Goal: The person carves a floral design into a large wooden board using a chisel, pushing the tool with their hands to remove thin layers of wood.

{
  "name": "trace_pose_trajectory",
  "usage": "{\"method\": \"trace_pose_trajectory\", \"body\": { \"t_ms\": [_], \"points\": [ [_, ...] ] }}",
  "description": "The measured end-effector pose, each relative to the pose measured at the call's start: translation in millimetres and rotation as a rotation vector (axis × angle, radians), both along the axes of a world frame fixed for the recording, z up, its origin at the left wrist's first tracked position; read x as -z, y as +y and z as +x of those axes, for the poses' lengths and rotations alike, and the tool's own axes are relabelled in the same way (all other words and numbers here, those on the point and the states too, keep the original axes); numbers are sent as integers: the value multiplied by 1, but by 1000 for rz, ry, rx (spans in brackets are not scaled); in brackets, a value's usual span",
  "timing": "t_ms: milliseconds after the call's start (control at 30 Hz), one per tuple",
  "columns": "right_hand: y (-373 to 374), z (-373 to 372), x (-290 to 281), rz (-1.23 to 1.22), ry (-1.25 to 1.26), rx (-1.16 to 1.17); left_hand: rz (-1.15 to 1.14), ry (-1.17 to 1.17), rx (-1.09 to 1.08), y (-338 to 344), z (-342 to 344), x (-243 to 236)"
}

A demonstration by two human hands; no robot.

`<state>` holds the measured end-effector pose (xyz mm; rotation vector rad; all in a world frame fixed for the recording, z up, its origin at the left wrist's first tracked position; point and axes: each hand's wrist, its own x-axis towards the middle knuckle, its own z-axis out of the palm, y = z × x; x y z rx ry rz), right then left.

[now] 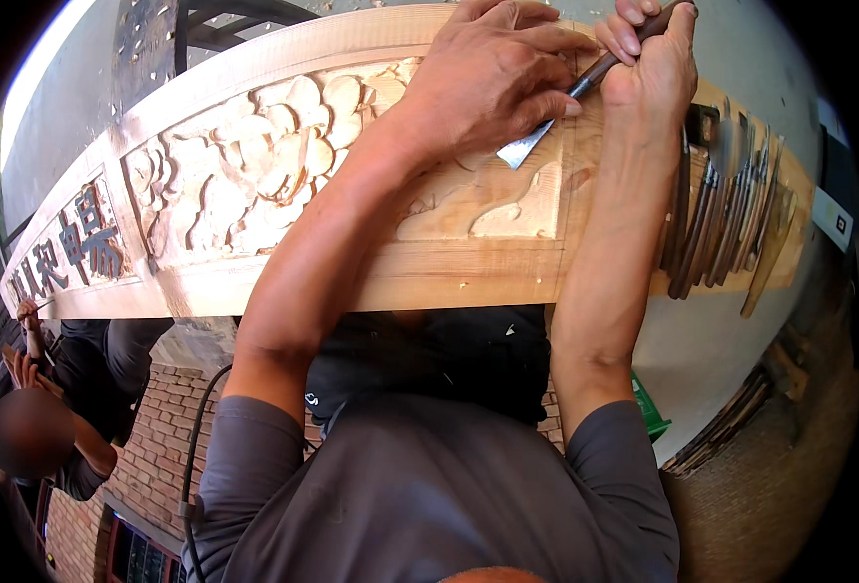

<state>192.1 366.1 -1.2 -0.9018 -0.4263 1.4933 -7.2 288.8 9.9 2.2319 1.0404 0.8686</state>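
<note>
A flat chisel (524, 151) with a dark wooden handle slants down to the left, its bright blade against a carved wooden panel (429, 275). My right hand (651, 68) is closed round the handle near the panel's far right. My left hand (497, 83) lies over the panel, its thumb and fingers about the chisel's shank just above the blade; part of this grip is hidden. Left of my left forearm, raised flower and leaf relief (284, 136) fills the framed field. Shallower carved shapes (522, 206) show below the blade.
Several carving tools (725, 209) lie side by side on the panel's right end. Dark carved characters (89, 233) mark its left end, where another person's hands (29, 340) are at work. A green container (649, 408) stands below right. Wood chips (148, 49) lie beyond the panel.
</note>
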Motion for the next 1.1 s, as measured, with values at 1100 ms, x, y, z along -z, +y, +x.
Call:
{"method": "trace_pose_trajectory", "body": {
  "t_ms": [1100],
  "points": [
    [-10, -8, -6, -37, -336, 2, 102, -29, -30, 4, -1, 11]
  ]
}}
